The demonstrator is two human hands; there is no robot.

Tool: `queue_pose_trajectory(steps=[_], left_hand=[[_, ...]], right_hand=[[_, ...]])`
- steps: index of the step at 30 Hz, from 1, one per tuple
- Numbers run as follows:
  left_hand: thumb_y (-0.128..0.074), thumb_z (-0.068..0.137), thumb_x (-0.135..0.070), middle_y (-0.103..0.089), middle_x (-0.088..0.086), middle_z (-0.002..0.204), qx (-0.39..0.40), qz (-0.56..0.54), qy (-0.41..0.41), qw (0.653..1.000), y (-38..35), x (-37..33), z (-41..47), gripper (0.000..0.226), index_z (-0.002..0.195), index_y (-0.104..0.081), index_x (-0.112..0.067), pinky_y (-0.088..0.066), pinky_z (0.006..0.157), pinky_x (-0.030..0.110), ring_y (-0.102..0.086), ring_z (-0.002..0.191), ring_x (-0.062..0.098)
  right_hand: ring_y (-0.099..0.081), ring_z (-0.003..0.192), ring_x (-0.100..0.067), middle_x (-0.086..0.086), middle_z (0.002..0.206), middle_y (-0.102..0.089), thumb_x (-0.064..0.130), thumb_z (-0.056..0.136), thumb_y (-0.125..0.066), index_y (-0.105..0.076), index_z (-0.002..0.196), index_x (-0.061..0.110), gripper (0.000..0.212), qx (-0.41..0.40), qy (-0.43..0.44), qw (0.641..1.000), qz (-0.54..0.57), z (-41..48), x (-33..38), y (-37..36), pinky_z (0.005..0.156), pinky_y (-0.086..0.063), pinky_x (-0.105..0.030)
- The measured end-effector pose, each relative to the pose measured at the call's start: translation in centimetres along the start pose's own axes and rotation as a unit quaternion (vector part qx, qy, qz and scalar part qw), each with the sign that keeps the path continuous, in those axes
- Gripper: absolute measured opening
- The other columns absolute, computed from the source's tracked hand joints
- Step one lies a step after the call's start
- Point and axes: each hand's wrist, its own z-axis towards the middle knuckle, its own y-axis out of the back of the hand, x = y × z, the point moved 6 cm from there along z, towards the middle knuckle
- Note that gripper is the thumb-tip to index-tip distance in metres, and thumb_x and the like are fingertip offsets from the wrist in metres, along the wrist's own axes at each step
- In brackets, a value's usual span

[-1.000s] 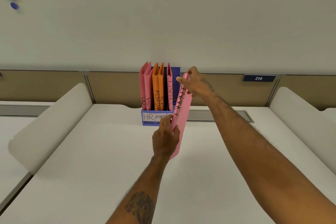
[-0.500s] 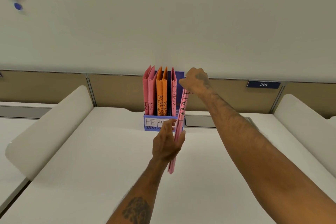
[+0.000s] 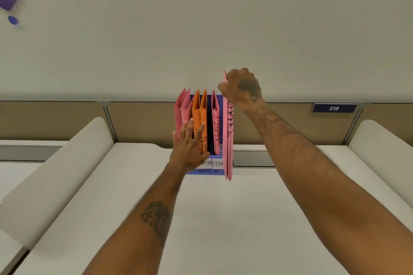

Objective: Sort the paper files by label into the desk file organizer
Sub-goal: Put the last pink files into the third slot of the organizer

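Right hand [image 3: 242,87] pinched the pink file [image 3: 228,140] upright at the organizer [image 3: 206,171]'s right end — left hand [image 3: 190,147] spread, empty. We judged a risk: its lower edge, outside the front wall, could catch and buckle.

The file organizer [image 3: 210,171] stands at the back edge of the desk [image 3: 212,219], in the middle; five files [image 3: 196,116] stand up in it, side by side; one more file [image 3: 229,140] hangs at its right end, held at the top by the right hand [image 3: 242,87]; the left hand [image 3: 190,147] is spread flat before its left part.
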Motion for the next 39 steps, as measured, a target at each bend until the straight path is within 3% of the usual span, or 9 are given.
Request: queue_pose_trajectory(steps=[4,9,17,26,39], left_hand=[[-0.061,0.085,-0.056,0.019,0.010,0.163,0.029,0.006,0.025,0.999,0.6,1.6,3.2,0.105,0.155,0.012,-0.030,-0.001,0.117,0.064,0.019,0.149,0.033],[-0.065,0.085,-0.049,0.024,0.008,0.161,0.068,0.025,0.013,0.997,0.6,3.4,6.7,0.104,0.155,0.011,-0.032,0.001,0.116,0.066,0.024,0.147,0.034],[-0.067,0.085,-0.044,0.030,0.006,0.160,0.078,0.051,-0.014,0.996,-1.1,5.3,11.6,0.103,0.154,0.008,-0.037,0.011,0.113,0.061,0.032,0.144,0.029],[-0.069,0.080,-0.043,0.019,0.008,0.163,0.066,0.051,-0.010,0.996,-3.2,7.2,12.7,0.107,0.153,0.010,-0.042,0.013,0.113,0.057,0.024,0.147,0.033],[-0.070,0.079,-0.049,0.011,0.009,0.164,0.043,0.045,-0.010,0.998,-3.3,7.0,12.5,0.107,0.154,0.007,-0.039,0.007,0.118,0.055,0.020,0.149,0.031]], right_hand=[[-0.067,0.068,-0.030,-0.009,0.087,-0.072,0.032,0.091,-0.052,-0.054,0.080,0.011,0.024,-0.049,0.027,0.998,0.035,1.9,-0.6,-2.3,0.062,-0.047,-0.025],[-0.068,0.070,-0.031,-0.011,0.092,-0.074,0.028,0.092,-0.051,-0.064,0.087,0.003,0.028,-0.078,0.032,0.996,0.021,3.6,-1.6,-4.8,0.064,-0.049,-0.026],[-0.069,0.070,-0.033,-0.016,0.098,-0.073,0.024,0.093,-0.050,-0.065,0.089,-0.001,0.030,-0.088,0.047,0.995,0.024,5.4,-1.8,-9.1,0.066,-0.058,-0.034],[-0.068,0.068,-0.032,-0.016,0.087,-0.073,0.024,0.094,-0.052,-0.066,0.084,-0.001,0.030,-0.083,0.033,0.996,0.026,5.6,-2.5,-13.7,0.063,-0.057,-0.035],[-0.069,0.086,-0.040,-0.020,0.101,-0.071,0.029,0.095,-0.052,-0.064,0.098,-0.002,0.033,-0.049,0.028,0.998,0.027,3.5,-3.3,-16.3,0.074,-0.060,-0.046]])
